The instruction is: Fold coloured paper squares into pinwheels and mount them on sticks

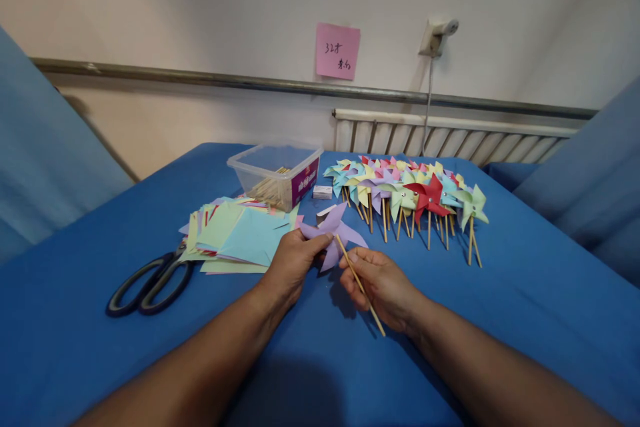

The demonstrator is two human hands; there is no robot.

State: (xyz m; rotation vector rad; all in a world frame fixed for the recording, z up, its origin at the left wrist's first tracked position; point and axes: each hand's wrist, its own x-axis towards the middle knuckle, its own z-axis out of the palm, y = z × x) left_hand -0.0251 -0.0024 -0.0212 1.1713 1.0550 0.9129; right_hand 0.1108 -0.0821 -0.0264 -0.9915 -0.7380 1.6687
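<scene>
Lilac paper pinwheel (334,232): pinched at its left blade by the left hand (290,265), so the folded vanes stand clear above both hands and its centre meets the stick's upper end.
Thin wooden stick (359,283): gripped partway along by the right hand (383,287), slanting from the pinwheel's centre down past the right wrist; held like this, the tip can be steadied against the paper.
Left hand: fingers closed narrowly on the paper, thumb on top.
Right hand: fingers curled shut round the stick, just right of the left hand, the two almost touching.
Stack of pastel paper squares (240,239): lies just left of the left hand, within easy reach.
Black-handled scissors (150,283): further left of that hand, blades tucked under the paper.
Clear plastic tub of sticks (275,173): beyond the left hand.
Row of finished coloured pinwheels (410,197): beyond and right of the right hand, laid out overlapping.
Blue cloth table (525,293): under everything.
</scene>
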